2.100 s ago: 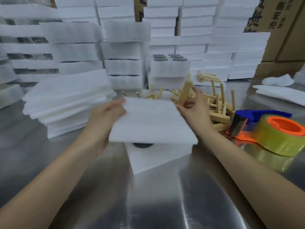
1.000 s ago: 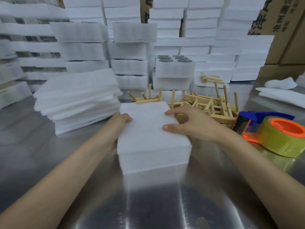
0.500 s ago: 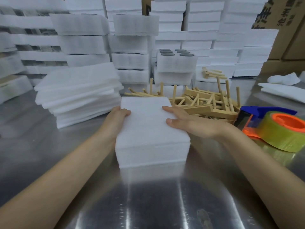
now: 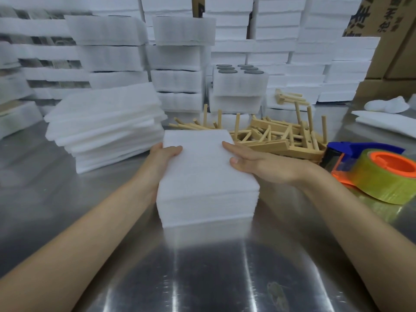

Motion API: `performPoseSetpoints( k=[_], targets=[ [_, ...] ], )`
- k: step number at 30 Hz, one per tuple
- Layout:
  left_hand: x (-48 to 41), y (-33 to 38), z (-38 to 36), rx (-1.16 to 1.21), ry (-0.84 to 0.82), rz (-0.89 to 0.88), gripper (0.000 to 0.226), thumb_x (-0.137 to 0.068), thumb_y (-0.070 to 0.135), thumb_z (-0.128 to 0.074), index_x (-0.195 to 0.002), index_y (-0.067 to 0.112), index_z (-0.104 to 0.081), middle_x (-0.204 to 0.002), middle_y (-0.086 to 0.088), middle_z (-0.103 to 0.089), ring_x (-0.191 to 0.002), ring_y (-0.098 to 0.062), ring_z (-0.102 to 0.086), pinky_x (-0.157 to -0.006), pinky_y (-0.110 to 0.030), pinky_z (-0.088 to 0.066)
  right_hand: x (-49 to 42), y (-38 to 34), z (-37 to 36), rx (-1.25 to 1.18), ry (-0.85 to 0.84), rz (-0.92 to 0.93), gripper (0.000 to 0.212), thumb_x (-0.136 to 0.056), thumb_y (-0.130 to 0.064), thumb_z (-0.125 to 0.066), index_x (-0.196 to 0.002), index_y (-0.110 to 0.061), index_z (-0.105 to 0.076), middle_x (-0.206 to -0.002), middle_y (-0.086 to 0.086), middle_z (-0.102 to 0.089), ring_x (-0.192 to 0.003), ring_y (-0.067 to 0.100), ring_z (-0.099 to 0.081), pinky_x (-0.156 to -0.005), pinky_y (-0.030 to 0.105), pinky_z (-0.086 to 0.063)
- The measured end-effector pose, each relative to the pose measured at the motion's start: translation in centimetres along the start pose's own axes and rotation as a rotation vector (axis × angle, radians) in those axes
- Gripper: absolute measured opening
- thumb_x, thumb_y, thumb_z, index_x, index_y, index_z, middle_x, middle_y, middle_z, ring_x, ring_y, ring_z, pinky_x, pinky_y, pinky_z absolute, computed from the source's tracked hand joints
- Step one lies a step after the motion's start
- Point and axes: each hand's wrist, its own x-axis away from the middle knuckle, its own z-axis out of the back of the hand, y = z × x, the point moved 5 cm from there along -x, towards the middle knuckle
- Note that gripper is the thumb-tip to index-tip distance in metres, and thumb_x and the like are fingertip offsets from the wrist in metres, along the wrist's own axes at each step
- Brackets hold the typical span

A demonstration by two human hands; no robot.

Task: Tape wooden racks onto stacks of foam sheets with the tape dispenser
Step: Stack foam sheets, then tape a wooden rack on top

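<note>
Step in hand: squaring up foam stack point(image 4: 202, 172) at frame centre on steel table point(image 4: 202, 278), no rack on it yet; L hand point(image 4: 161, 158) grips its left edge, fingers curled over the top; R hand point(image 4: 258, 163) lies w/ straight fingers & thumb pressed on right top edge; wooden racks point(image 4: 281, 140) heaped just behind, to the right; tape dispenser point(image 4: 378, 174) at right edge, untouched. Next, prob.: R hand lets go, frees one rack from the tangle, sets it on top w/o shifting sheets; then tape.
</note>
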Motion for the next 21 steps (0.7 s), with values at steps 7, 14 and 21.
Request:
performPoseSetpoints(
  k=[7, 14, 21],
  targets=[
    [-0.2, -0.1, -0.1, -0.042, -0.046, -0.027, 0.03, -0.093, 0.012, -0.054, -0.122, 0.01, -0.06, -0.103, -0.007, -0.073, -0.081, -0.022, -0.073, -0.054, -0.026, -0.056, 1.6, -0.7, 5.7, 0.53, 0.747, 0.18, 0.024, -0.094, -0.027, -0.057, -0.115, -0.024, -0.067, -0.103, -0.011, -0.062, -0.098, 0.011, -0.054, -0.084, 0.03, -0.042],
    [0.0, -0.2, -0.2, -0.012, -0.025, -0.007, 0.034, -0.093, 0.013, -0.057, -0.127, 0.009, -0.056, -0.111, -0.01, -0.07, -0.089, -0.026, -0.071, -0.056, -0.029, -0.056, 0.7, 2.9, 6.8, 0.714, 0.717, -0.046, 0.026, -0.088, -0.027, -0.061, -0.113, -0.025, -0.067, -0.098, -0.004, -0.063, -0.111, 0.022, -0.048, -0.1, 0.039, -0.026],
    [0.8, -0.4, -0.7, 0.046, 0.02, -0.012, 0.037, -0.093, 0.013, -0.057, -0.13, 0.009, -0.052, -0.114, -0.011, -0.068, -0.09, -0.026, -0.07, -0.049, -0.027, -0.055, 5.4, -1.3, 8.8, -0.125, 1.28, 0.348, 0.021, -0.089, -0.026, -0.065, -0.108, -0.02, -0.066, -0.094, -0.018, -0.063, -0.086, -0.01, -0.056, -0.074, 0.008, -0.044]
  ],
)
